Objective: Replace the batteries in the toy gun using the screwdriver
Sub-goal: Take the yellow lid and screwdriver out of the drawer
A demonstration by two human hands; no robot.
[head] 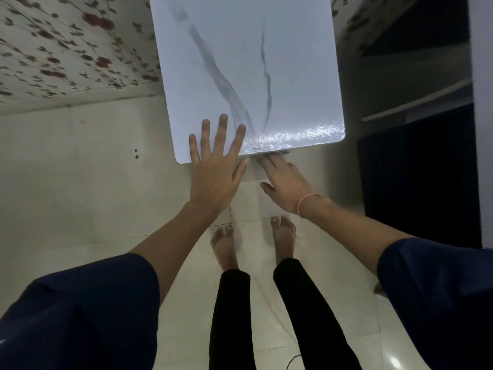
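Note:
No toy gun, screwdriver or batteries show in the head view. A white marble-patterned tabletop point(248, 62) with grey veins stands in front of me. My left hand point(216, 166) lies flat with spread fingers on the table's near left corner. My right hand point(282, 180) reaches under the near edge; its fingertips are hidden beneath the tabletop, so what they touch is unseen. A pink band circles the right wrist.
Pale floor tiles point(80, 169) surround the table. A floral-patterned surface point(66, 41) is at the far left. Dark shelving point(416, 102) stands at the right. My bare feet point(253, 241) stand just behind the table's near edge.

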